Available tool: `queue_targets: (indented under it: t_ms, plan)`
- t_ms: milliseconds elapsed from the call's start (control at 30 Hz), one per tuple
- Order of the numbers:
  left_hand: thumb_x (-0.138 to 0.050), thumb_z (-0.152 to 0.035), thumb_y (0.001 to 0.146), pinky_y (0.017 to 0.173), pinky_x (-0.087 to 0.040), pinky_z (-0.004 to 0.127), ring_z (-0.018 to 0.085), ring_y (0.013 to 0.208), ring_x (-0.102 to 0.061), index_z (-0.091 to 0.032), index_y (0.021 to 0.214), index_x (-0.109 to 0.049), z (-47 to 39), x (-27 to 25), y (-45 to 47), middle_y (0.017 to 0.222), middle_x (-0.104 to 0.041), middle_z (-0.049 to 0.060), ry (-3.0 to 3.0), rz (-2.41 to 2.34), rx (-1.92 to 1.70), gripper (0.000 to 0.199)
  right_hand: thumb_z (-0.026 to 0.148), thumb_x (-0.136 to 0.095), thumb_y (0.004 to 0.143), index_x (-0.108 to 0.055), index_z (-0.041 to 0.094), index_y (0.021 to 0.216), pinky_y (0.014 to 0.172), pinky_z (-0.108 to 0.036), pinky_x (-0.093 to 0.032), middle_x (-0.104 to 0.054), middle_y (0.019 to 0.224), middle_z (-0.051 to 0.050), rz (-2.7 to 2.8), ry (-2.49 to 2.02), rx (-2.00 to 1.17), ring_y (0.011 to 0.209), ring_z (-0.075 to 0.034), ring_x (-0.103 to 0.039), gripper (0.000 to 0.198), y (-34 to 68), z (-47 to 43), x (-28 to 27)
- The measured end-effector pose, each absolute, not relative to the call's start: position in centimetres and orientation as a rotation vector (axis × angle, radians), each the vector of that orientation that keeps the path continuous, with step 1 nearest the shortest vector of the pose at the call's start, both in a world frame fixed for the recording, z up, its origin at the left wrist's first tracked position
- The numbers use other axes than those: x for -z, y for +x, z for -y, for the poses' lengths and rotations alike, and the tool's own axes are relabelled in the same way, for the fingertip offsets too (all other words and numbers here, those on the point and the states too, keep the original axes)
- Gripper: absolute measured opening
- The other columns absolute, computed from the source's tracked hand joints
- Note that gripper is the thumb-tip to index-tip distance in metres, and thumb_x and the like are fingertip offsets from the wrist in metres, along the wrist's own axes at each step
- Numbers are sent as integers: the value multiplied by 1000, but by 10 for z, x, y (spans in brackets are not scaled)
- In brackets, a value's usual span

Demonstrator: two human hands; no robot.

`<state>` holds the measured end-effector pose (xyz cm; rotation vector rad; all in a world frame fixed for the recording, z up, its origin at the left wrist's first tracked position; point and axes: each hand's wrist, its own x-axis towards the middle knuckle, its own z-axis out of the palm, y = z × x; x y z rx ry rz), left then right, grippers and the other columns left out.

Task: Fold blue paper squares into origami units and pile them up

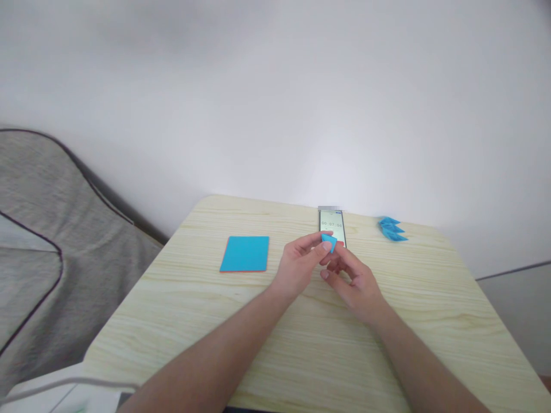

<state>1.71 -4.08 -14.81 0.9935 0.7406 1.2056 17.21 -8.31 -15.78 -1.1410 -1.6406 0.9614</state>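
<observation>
A small folded piece of blue paper (pixel 329 241) is pinched between the thumb and fingers of my left hand (pixel 299 265), held up over the table. My right hand (pixel 353 285) is close on the other side, its index fingertip at the paper's edge and its thumb apart below. The other fingers of that hand are curled and partly hidden. Behind the hands, a phone (pixel 338 225) shows running digits on a light screen, its lower part covered by my fingers. To the left lies a stack of square blue paper (pixel 245 253) with a thin reddish edge.
Several folded blue paper pieces (pixel 391 229) lie together at the back right of the light wood-grain table (pixel 181 321). A white wall (pixel 275 103) rises along the table's far edge. Grey fabric with dark piping (pixel 94 246) stands at the left, and a pale cable (pixel 69 381) runs at the lower left.
</observation>
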Motion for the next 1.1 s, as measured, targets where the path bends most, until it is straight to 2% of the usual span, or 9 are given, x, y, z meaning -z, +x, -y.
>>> queue_targets:
  t_ms: [67, 200, 267, 400, 500, 800, 900, 1100]
  plan:
    - [-82, -43, 81, 88, -60, 37, 22, 92, -75, -19, 113, -79, 40, 150, 18, 103, -81, 7, 1015, -750, -1210, 40, 26, -70, 91, -64, 28, 132, 74, -34, -56, -68, 98, -3, 1574, -1134, -939, 82, -17, -63, 42, 172, 83, 157]
    - [-80, -39, 84, 92, -59, 36, 22, 98, -75, -19, 113, -79, 40, 155, 20, 106, -81, 7, 1071, -755, -1235, 35, 26, -74, 87, -73, 24, 100, 66, -30, -53, -68, 79, 0, 1313, -1152, -883, 70, -15, -62, 14, 175, 81, 154]
    - [-78, -36, 86, 93, -59, 36, 22, 99, -74, -19, 112, -79, 42, 155, 21, 108, -81, 7, 1144, -781, -1221, 31, 27, -75, 86, -72, 22, 92, 61, -28, -50, -66, 72, 1, 1218, -1177, -884, 64, -14, -59, 9, 178, 79, 151]
    - [-75, -32, 89, 86, -57, 32, 19, 92, -72, -20, 111, -79, 47, 153, 21, 107, -80, 7, 1357, -875, -1184, 25, 35, -74, 88, -75, 20, 101, 61, -30, -50, -69, 76, -1, 1218, -1225, -959, 65, -14, -58, 19, 180, 77, 147]
    - [-77, -28, 87, 80, -54, 30, 17, 84, -70, -20, 108, -78, 49, 153, 21, 100, -80, 6, 1437, -928, -1205, 23, 37, -75, 87, -75, 20, 90, 64, -30, -50, -69, 75, -1, 1275, -1281, -929, 65, -14, -58, 18, 181, 76, 148]
    - [-78, -25, 83, 79, -53, 33, 18, 84, -65, -22, 90, -80, 45, 154, 17, 91, -76, 5, 1557, -1084, -1315, 9, 36, -73, 89, -75, 22, 90, 70, -31, -49, -71, 90, -3, 1396, -1269, -771, 78, -16, -62, 13, 186, 74, 155]
    - [-76, -23, 84, 78, -53, 33, 18, 83, -65, -23, 90, -80, 44, 155, 16, 90, -76, 5, 1558, -1081, -1316, 8, 34, -73, 90, -76, 23, 92, 73, -32, -51, -72, 94, -3, 1407, -1249, -733, 85, -18, -65, 11, 187, 73, 158]
    - [-72, -20, 85, 79, -52, 35, 19, 84, -64, -22, 89, -78, 44, 159, 14, 85, -74, 4, 1724, -1147, -1321, 7, 30, -72, 90, -77, 24, 92, 76, -33, -54, -73, 95, -3, 1450, -1273, -694, 87, -18, -67, 8, 187, 72, 157]
